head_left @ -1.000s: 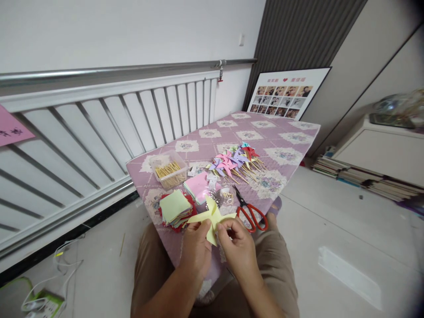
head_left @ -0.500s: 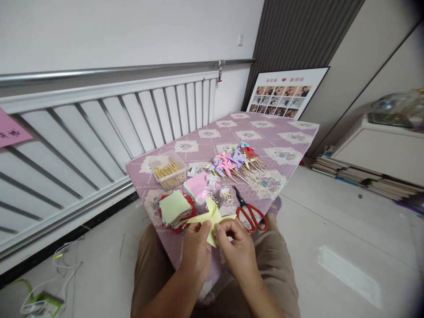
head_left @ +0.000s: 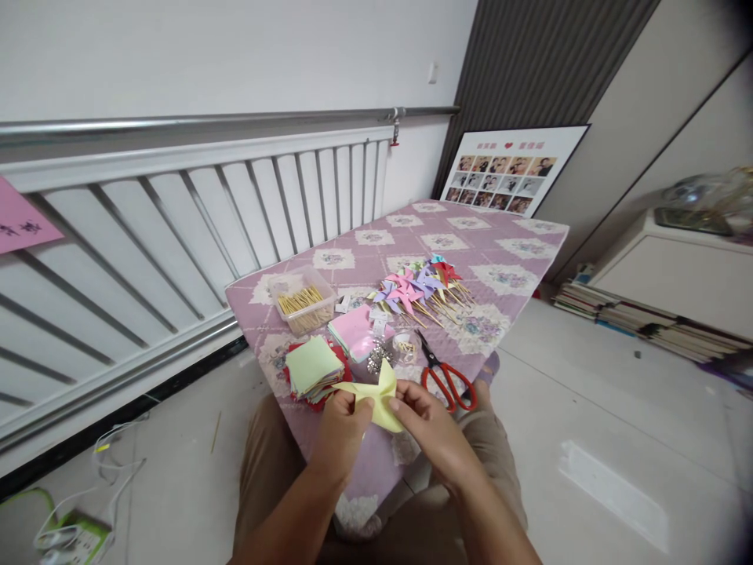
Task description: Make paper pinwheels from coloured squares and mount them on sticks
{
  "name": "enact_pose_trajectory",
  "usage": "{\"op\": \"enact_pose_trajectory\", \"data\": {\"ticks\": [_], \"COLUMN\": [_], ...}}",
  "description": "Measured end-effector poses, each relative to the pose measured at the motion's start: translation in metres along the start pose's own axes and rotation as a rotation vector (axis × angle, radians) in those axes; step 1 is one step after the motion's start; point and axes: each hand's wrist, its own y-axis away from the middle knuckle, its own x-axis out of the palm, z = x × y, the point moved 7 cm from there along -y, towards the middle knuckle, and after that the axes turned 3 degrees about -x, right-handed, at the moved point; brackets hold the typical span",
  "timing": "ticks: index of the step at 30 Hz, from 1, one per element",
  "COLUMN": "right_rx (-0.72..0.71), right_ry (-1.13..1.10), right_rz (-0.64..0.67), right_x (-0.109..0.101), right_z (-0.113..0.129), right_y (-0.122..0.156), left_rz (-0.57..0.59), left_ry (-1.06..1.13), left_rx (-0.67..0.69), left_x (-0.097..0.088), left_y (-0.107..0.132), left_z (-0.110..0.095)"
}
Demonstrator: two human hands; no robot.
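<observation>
Both my hands hold a pale yellow folded paper pinwheel (head_left: 375, 395) just above the near edge of a low table with a purple patterned cloth (head_left: 506, 235). My left hand (head_left: 341, 428) pinches its left side. My right hand (head_left: 432, 428) pinches its right side, fingers closed on the paper. Right behind the pinwheel lie a stack of coloured paper squares (head_left: 314, 369), a pink paper stack (head_left: 356, 329) and red-handled scissors (head_left: 447, 375).
A clear box of wooden sticks (head_left: 301, 302) sits at the table's left. Several finished pinwheels on sticks (head_left: 420, 289) lie mid-table. A white slatted radiator cover (head_left: 176, 227) runs along the left. A photo board (head_left: 511, 169) leans at the back. Books (head_left: 647, 322) lie on the floor.
The pinwheel has been turned and lowered slightly between my hands; its right flap is now folded under my right fingers. The camera view shifted a little.
</observation>
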Motion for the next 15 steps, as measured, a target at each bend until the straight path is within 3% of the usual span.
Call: {"op": "enact_pose_trajectory", "data": {"ticks": [6,15], "right_rx": [0.013,-0.013], "right_ry": [0.074,0.075], "right_rz": [0.044,0.059], "right_x": [0.015,0.019], "right_z": [-0.009,-0.009], "right_y": [-0.003,-0.006], "left_rz": [-0.002,0.021], "left_ry": [-0.208,-0.282], "left_rx": [0.026,0.018], "left_x": [-0.007,-0.007], "left_y": [0.001,0.002], "left_z": [-0.006,-0.014]}}
